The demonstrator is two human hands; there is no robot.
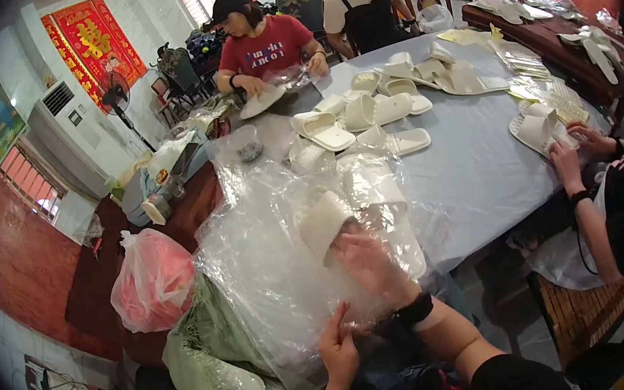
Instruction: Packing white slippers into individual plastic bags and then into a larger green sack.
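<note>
A clear plastic bag [269, 282] lies over the near part of the table in front of me. A white slipper [326, 222] sits in or under this plastic, and a second white slipper [384, 220] lies beside it on the right under shiny film. My right hand [373, 266] stretches its fingers to the open end of the first slipper's strap; film partly covers the fingertips. Lower down, my left hand [338, 351] has its fingers drawn together at the near edge of the plastic bag. Both wrists wear black bands.
Several loose white slippers [383, 103] are heaped mid-table. On the right, another person's hands [570, 150] handle a slipper [536, 129]. Across the table, a person in red [266, 47] handles a plastic-wrapped piece. A pink-filled bag [153, 277] and a green sack [220, 362] are at my left.
</note>
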